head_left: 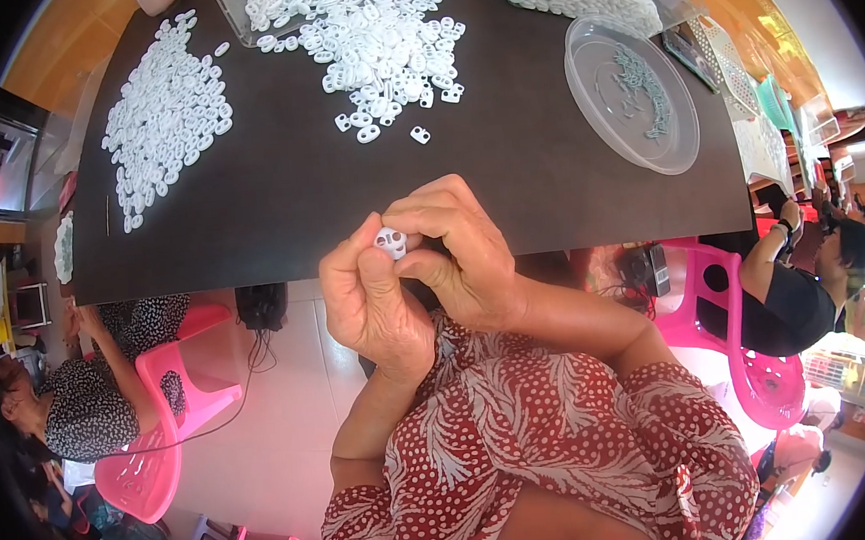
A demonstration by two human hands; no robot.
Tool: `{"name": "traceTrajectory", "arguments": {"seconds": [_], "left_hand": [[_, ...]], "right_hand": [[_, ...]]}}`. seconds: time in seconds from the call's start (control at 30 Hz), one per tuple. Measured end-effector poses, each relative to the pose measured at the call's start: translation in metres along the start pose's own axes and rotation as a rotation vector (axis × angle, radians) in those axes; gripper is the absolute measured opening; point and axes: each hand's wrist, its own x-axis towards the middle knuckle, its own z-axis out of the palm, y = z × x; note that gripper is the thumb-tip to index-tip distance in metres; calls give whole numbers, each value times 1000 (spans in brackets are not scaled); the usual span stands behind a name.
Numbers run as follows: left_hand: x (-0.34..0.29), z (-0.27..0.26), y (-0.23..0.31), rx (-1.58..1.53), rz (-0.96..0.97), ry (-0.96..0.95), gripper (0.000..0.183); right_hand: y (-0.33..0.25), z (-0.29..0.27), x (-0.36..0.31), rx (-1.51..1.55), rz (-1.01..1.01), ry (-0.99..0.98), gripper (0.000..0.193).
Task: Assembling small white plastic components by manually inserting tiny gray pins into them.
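Note:
Just past the table's near edge, a small white plastic piece with round holes [390, 240] is pinched between my two hands. The fingers and thumb of my left hand [372, 299] close on its left side. From the right, the thumb and bent fingers of my right hand [466, 253] grip the same piece. My fingertips cover parts of it. Beyond my hands, a heap of white two-holed plastic pieces [388, 57] spreads over the dark table [297, 199], with one loose white piece [420, 134] nearest me.
A pile of white oval pieces [169, 123] lies at left. A clear bin [235, 21] stands behind the heap. At right is a round clear dish [597, 108] with small thin greenish pieces [643, 85]. People sit on pink chairs [167, 419] at both sides.

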Motion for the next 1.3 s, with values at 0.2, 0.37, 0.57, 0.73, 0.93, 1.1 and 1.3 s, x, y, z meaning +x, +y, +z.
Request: {"name": "traceTrajectory", "arguments": {"seconds": [0.2, 0.37, 0.57, 0.73, 0.93, 1.1, 1.3], "left_hand": [[-1, 2, -1, -30, 1, 6, 24], [-2, 1, -3, 26, 54, 20, 24], [-2, -2, -5, 44, 79, 13, 24], [-2, -3, -8, 71, 110, 22, 25], [-4, 1, -8, 169, 195, 41, 24], [-4, -2, -11, 322, 230, 65, 23], [-3, -3, -17, 347, 197, 80, 23]], "right_hand": [[2, -5, 1, -39, -35, -22, 25], [3, -2, 0, -28, -60, 6, 25], [1, 1, -1, -21, -46, 39, 26], [3, 6, -2, -25, -67, 66, 30], [4, 9, -4, -46, -103, 60, 31], [10, 13, -7, -39, -115, 60, 30], [18, 14, -12, -58, -112, 36, 24]]}}
